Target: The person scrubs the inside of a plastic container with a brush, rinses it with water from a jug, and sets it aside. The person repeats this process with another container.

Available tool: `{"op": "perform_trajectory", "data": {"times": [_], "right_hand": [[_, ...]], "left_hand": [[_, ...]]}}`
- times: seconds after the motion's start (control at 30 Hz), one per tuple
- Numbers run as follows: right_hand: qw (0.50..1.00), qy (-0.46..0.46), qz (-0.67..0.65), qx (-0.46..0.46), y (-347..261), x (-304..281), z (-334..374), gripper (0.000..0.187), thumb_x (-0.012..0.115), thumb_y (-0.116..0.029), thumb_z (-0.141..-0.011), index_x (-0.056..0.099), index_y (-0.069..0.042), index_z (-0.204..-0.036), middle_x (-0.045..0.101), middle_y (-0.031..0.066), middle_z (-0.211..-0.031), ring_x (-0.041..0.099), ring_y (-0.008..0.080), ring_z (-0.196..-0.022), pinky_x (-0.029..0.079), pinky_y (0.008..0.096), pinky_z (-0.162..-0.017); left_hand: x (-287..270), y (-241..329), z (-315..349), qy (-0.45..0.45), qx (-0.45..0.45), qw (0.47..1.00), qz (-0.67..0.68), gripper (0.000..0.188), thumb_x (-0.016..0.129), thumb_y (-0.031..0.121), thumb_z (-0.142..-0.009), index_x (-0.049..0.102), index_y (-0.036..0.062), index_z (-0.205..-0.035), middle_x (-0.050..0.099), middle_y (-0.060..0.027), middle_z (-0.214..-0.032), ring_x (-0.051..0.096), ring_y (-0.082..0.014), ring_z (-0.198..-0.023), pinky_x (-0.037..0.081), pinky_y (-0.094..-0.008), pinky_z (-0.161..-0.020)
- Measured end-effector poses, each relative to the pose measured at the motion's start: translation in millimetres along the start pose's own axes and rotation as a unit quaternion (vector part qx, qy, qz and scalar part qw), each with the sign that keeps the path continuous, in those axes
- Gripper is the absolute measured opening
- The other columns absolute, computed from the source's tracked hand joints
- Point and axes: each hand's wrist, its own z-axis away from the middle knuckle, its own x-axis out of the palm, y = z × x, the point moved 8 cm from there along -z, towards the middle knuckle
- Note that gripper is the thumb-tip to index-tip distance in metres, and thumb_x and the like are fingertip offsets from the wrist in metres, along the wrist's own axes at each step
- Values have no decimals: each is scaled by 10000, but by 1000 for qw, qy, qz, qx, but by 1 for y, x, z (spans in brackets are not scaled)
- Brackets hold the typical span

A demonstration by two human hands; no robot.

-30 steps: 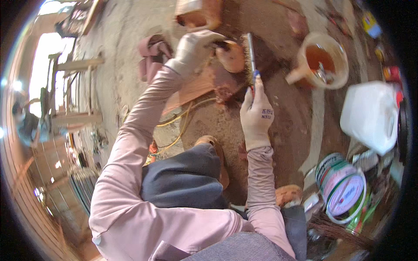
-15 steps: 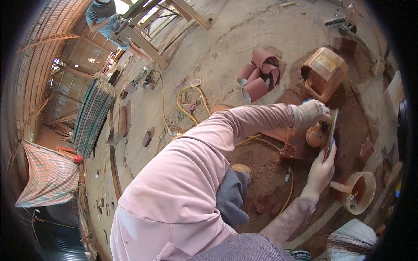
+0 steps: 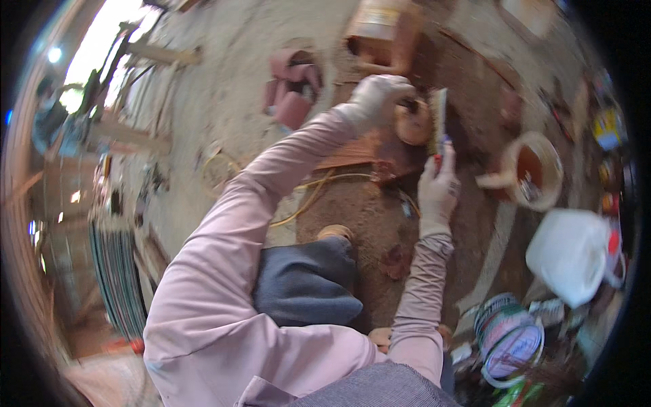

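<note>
My right hand (image 3: 437, 191), in a pale glove, is closed round the red and blue handle of a long, narrow brush (image 3: 440, 115). The brush stands on edge, its bristle side facing left toward a round tan piece (image 3: 409, 126) that looks like wood. My left hand (image 3: 381, 100), gloved too, is closed at the upper left edge of that round piece, next to something dark. Blur and the curled fingers hide what exactly it grips. Below the round piece lies a flat reddish-brown board or block (image 3: 400, 154).
A cut-open brown plastic jug (image 3: 399, 47) stands beyond my hands. Curled reddish sandpaper strips (image 3: 296, 108) lie left of it. On the right are a dipper of brown liquid (image 3: 550, 178), a white jerrycan (image 3: 566, 251) and a bucket (image 3: 491, 322). A yellow cable (image 3: 313, 198) crosses the floor.
The whole view has turned and shifted right, showing the jerrycan and bucket more fully. My right hand still holds the brush; my left hand stays by the round piece.
</note>
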Motion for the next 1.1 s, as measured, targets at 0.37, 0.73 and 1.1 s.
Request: {"op": "perform_trajectory", "data": {"times": [0.37, 0.73, 1.1], "right_hand": [[999, 4, -26, 42, 59, 28, 49, 455, 560, -172, -952, 486, -149, -1400, 719, 176, -913, 696, 378, -792, 538, 491, -659], [996, -49, -54, 59, 46, 25, 35, 472, 564, -164, -946, 464, -103, -1403, 693, 222, -876, 669, 416, -788, 518, 500, -669], [995, -2, -90, 42, 8, 18, 22, 516, 548, -178, -953, 398, -171, -1446, 688, 223, -819, 664, 427, -739, 512, 525, -655]], "left_hand": [[-4, 22, -12, -17, 7, 1000, 7, 225, 726, 87, -716, 688, 68, -937, 687, -117, -989, 667, -343, -949, 544, -389, -806], [-10, 23, -10, 23, 25, 999, 4, 159, 674, 77, -769, 676, 74, -928, 663, -116, -903, 654, -336, -891, 528, -413, -755], [-3, 13, -2, -11, -21, 999, -31, 222, 673, 64, -749, 702, 101, -967, 699, -103, -1015, 675, -310, -960, 544, -378, -807]]}}
